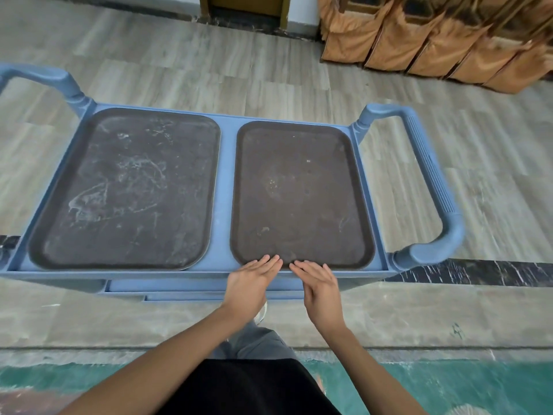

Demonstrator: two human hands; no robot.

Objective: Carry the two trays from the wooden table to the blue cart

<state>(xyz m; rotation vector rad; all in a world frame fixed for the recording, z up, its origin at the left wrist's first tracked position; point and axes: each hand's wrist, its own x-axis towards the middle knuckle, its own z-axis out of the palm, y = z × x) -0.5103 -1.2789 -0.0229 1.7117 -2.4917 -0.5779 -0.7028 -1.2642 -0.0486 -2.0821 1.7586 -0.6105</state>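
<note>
Two dark brown rectangular trays lie flat side by side on the top shelf of the blue cart [226, 163]. The left tray [125, 190] is scratched with pale marks. The right tray [299, 193] is smoother and lies slightly askew. My left hand [254, 283] and my right hand [318, 283] are both flat with fingers extended, their fingertips touching the near rim of the right tray. Neither hand grips anything. The wooden table is out of view.
The cart has blue loop handles at the left [45, 79] and at the right [431, 187]. A row of chairs in orange covers [434, 40] stands at the back right. Wood-patterned floor surrounds the cart, with a teal strip near my feet.
</note>
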